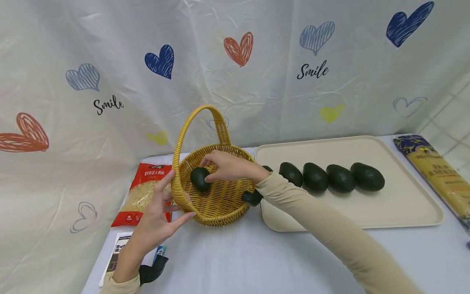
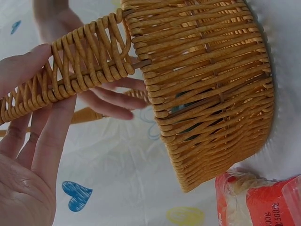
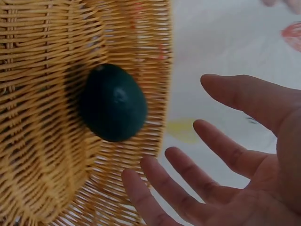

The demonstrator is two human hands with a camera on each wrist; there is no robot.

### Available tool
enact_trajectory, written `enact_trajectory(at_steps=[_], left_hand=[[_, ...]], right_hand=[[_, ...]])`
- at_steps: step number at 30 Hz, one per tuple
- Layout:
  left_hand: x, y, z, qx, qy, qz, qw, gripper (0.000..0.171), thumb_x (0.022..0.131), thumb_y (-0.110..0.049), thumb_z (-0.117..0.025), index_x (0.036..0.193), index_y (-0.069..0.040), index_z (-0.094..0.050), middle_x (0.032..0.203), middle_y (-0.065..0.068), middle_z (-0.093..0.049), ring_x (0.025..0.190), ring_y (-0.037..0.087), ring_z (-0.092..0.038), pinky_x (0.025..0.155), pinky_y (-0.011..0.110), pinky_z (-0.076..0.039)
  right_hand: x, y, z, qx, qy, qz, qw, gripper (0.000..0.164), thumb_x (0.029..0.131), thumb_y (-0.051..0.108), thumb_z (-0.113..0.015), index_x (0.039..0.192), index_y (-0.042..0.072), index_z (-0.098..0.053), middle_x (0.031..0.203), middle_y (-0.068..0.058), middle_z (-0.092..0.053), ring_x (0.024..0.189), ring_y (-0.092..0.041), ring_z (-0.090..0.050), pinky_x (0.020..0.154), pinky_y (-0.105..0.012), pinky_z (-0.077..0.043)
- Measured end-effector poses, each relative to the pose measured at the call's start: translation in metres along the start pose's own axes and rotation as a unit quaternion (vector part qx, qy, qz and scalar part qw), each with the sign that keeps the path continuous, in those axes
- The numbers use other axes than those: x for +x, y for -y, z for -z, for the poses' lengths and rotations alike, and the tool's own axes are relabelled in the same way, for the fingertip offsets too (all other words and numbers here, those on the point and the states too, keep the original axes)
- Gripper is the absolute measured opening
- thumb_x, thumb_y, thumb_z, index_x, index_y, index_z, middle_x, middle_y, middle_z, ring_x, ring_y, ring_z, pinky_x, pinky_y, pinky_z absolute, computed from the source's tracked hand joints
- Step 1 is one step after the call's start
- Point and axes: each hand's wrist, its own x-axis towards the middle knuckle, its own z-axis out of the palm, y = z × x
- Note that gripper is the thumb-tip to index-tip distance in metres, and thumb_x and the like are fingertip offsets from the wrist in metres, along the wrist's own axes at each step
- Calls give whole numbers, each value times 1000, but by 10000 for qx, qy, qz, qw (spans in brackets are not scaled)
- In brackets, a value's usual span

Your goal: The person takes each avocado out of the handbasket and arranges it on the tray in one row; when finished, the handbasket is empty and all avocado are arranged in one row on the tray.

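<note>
A dark green avocado [image 1: 200, 179] lies inside the yellow wicker basket [image 1: 220, 220], against its left side. Over the basket is my right hand [image 1: 229, 165]; in the right wrist view its spread fingers [image 3: 188, 202] stand apart from the avocado [image 3: 114, 102]. My left hand [image 1: 156, 218] holds the tall basket handle [image 1: 178, 163] at its lower left. From the left wrist, the thumb [image 2: 26, 70] shows on one side of the woven handle [image 2: 89, 61], with the fingers on the other. Several more avocados [image 1: 341, 178] lie in a row on the beige tray [image 1: 400, 204].
A red pasta packet [image 1: 128, 216] lies left of the basket, with a printed card [image 1: 110, 267] nearer me. Right of the tray lies a long yellow pasta packet [image 1: 433, 171]. A white curtain with hearts [image 1: 271, 90] hangs behind the table. My right sleeve [image 1: 315, 216] crosses the tray's corner.
</note>
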Motion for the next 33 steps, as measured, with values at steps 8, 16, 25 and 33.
enact_trajectory(at_steps=[8,16,25,33], left_hand=[[-6,-2,0,67,35,105,9999,124,64,19,-91,163,-8,-20,109,13,-70,96,27,-74,77,23,-62],[-6,0,-2,-28,42,19,10000,125,63,20,-90,163,-7,-19,108,13,-71,99,25,-73,77,25,-63],[-3,1,0,-57,45,-56,10000,125,62,21,-90,162,-5,-20,110,16,-71,99,24,-73,76,24,-63],[-1,3,0,-70,24,-83,9999,124,63,20,-90,162,-5,-20,109,15,-71,101,26,-73,77,24,-62]], right_hand=[[34,2,-30,-231,340,-586,9974,54,99,18,-73,147,2,-54,145,-17,-54,131,-27,-50,105,-37,-48],[44,3,-45,-453,416,-1008,9930,65,97,19,-76,154,8,-46,147,-18,-45,120,-28,-56,96,-37,-52],[43,-4,-38,-630,736,-327,9948,55,94,-15,-62,141,12,-59,146,-13,-52,130,-23,-51,102,-30,-45],[40,1,-36,-837,1164,246,9894,59,92,-19,-59,142,12,-59,144,-12,-56,133,-25,-53,112,-33,-43]])
